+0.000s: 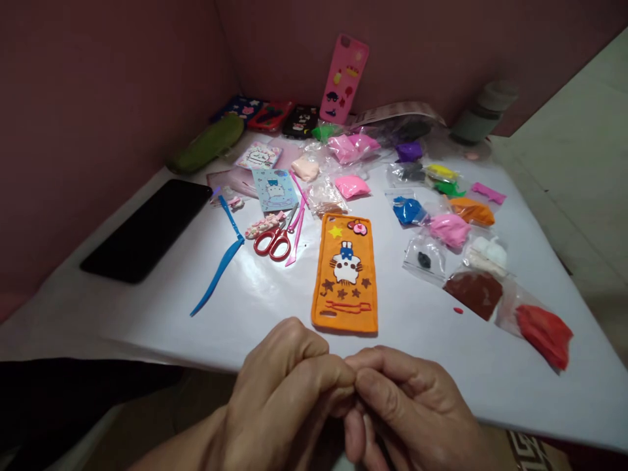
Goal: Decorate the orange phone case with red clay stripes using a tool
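My left hand (289,386) and my right hand (412,405) meet at the table's front edge. Their fingertips pinch together, and whatever may be between them is hidden. Just beyond them lies an orange phone case (324,261), decorated with a white cat figure (346,268), a yellow star, brown stars and red line shapes. Left of the case are red-handled scissors (273,244), a pink tool (296,245) and a blue tool (216,278). A small red piece (458,311) rests to the right, near a bag of red clay (544,333).
Bags of coloured clay, such as blue (407,210) and brown (473,292), cover the table's right side. A black phone (147,229) lies at left. At the back are a pink case (344,78) leaning on the wall, a green pouch (206,145) and a jar (483,114).
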The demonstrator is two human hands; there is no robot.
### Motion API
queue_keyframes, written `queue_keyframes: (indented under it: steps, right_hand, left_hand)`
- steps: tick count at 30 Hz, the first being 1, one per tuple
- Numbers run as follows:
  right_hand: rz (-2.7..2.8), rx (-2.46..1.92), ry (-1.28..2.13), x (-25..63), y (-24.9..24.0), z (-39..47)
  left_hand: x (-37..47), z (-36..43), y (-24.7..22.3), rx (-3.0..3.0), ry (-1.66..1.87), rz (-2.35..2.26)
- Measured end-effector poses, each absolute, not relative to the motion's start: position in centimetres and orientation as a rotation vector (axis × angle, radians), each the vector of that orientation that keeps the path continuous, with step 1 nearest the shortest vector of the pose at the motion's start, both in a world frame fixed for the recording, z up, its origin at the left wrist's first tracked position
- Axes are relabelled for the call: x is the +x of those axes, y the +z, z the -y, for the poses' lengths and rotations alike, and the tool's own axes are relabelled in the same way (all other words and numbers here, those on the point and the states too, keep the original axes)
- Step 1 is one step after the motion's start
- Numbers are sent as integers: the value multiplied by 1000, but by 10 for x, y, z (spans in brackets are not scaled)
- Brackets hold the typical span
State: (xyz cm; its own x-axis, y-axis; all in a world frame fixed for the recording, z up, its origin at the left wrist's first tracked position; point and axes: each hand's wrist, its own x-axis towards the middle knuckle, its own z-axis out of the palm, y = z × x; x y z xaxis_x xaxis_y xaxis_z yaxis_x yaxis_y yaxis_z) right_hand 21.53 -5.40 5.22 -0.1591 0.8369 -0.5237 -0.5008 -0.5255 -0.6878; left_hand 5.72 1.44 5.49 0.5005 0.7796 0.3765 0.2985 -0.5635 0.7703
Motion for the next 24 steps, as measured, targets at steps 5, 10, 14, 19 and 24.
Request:
queue_keyframes:
  steps: [5, 10, 14, 19, 24]
  right_hand:
    - [337, -1154, 1801, 214, 55, 50]
    - [213, -1101, 1742, 213, 58, 48]
    - [196, -1027, 1719, 213, 57, 52]
    - [187, -1073, 1710, 212, 55, 55]
    - [207, -1106, 1663, 210, 59, 54]
  left_hand:
    - [52, -17, 61, 2117, 960, -745]
    - [49, -24, 60, 2170, 917, -710]
    - [51, -24, 57, 2127, 954, -743]
    - [51, -22, 52, 2043, 973, -729]
    - [49, -23, 45, 2009, 990, -726]
